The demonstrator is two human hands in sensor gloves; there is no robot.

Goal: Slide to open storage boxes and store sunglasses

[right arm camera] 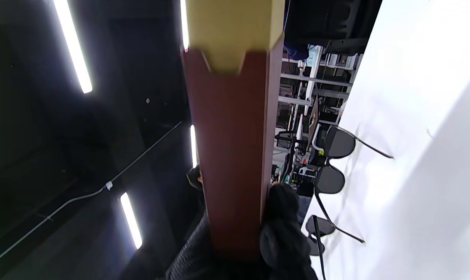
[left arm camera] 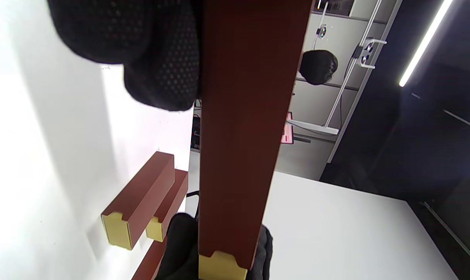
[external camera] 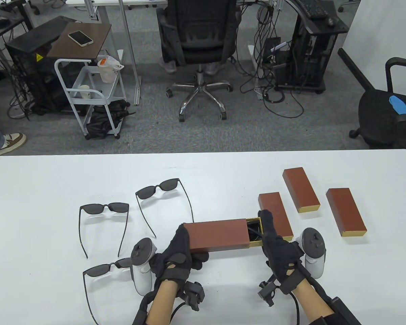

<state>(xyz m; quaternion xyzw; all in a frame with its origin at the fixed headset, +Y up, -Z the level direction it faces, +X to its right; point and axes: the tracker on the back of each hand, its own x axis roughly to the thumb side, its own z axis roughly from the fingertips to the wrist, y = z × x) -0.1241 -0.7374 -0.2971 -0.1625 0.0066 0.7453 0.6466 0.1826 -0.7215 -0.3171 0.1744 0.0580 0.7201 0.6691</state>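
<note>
A brown storage box (external camera: 218, 235) is held between both hands over the table's front. Its gold drawer (external camera: 255, 233) is slid out a little at the right end, with dark sunglasses inside. My left hand (external camera: 189, 247) grips the sleeve's left end; its fingers (left arm camera: 157, 58) wrap the sleeve (left arm camera: 242, 136). My right hand (external camera: 264, 233) holds the drawer end, index finger along its far side. Three pairs of sunglasses lie on the table: one (external camera: 104, 208) at left, one (external camera: 159, 189) further back, one (external camera: 105, 269) by my left wrist.
Three closed brown boxes lie to the right: one (external camera: 275, 215) just behind my right hand, one (external camera: 301, 189) further back, one (external camera: 345, 211) far right. Two of them show in the left wrist view (left arm camera: 137, 206). The table's far edge (external camera: 203, 152) borders office floor.
</note>
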